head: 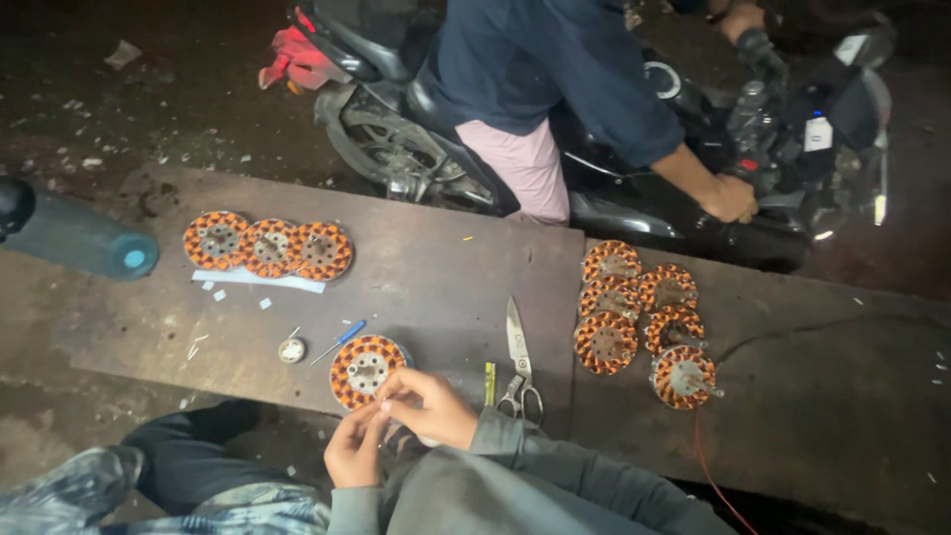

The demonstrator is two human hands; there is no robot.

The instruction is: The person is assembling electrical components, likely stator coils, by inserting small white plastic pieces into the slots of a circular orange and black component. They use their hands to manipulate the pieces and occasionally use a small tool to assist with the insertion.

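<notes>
Head view shows a round copper-wound motor stator with a pale metal hub point(366, 370) lying flat at the near edge of the tabletop point(436, 277), just ahead of both hands. The right hand point(428, 405) curls over its near rim, fingertips drawn together as if pinching something small there; what sits between them is too small to tell. The left hand point(354, 448) is just below and beside it, fingers bunched toward the same spot, touching or nearly touching the right. The stator looks heavy for its size and rigid in its core, but the thin orange windings are probably easily nicked, so the safer hold would be on the outer rim or the metal hub rather than on the coils. To the right of the right hand lie a slim yellow strip point(489, 383) and a pair of steel scissors point(519, 362); to the left of the stator are a blue-handled screwdriver point(340, 340) and a small round white piece point(291, 349). Farther off, a row of three similar stators point(268, 245) sits on a white strip, a cluster of more stators point(639, 312) lies to the right, and beyond the tabletop another person in a dark blue top point(555, 69) is on a black motorcycle point(634, 213).
</notes>
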